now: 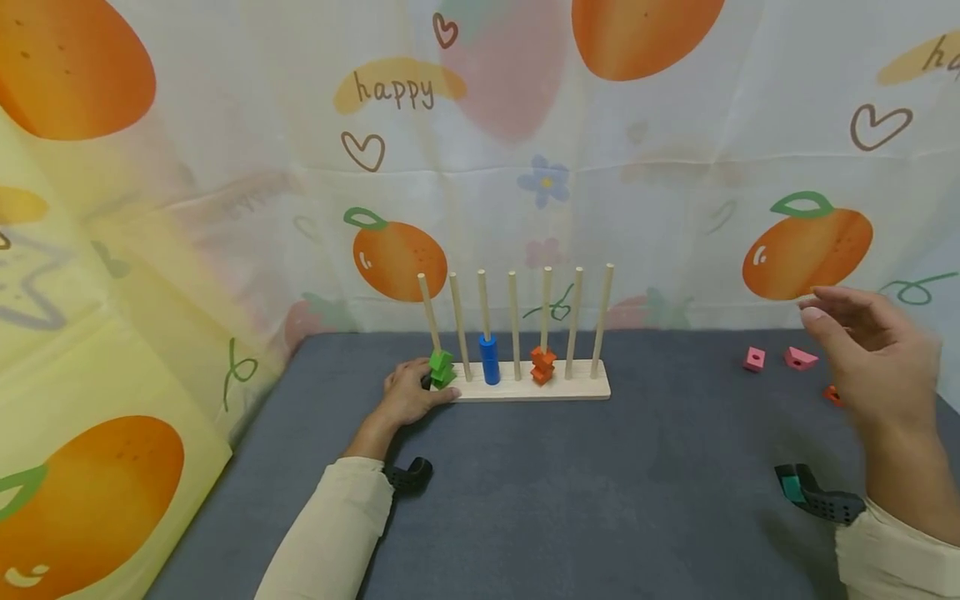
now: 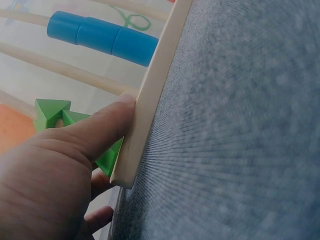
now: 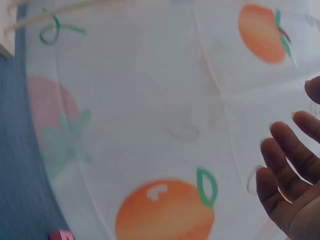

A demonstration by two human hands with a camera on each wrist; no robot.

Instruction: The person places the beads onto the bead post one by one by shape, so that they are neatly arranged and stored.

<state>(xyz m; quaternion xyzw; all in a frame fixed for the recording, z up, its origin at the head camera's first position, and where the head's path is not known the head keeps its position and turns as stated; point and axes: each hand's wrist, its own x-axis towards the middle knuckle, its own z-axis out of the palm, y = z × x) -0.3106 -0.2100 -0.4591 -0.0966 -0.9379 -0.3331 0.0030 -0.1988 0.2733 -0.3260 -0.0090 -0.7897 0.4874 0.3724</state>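
Note:
A wooden peg board [image 1: 525,390] with several upright dowels stands at the back of the table. Its left end is gripped by my left hand [image 1: 408,396], the thumb lying on the base's front edge in the left wrist view. Green triangular blocks [image 1: 441,371] sit on the leftmost dowel, beside that thumb. Three blue cylinders [image 2: 102,36] are stacked on another dowel, and orange blocks [image 1: 542,367] on one further right. My right hand [image 1: 881,367] hovers at the right, holding nothing, its fingers loosely bent and apart in the right wrist view.
Two pink blocks, one squarish [image 1: 754,359] and one triangular [image 1: 800,358], lie on the grey tabletop [image 1: 600,492] at the right. A red block [image 1: 832,395] is partly hidden by the right hand. A fruit-printed cloth [image 1: 660,183] hangs behind the table.

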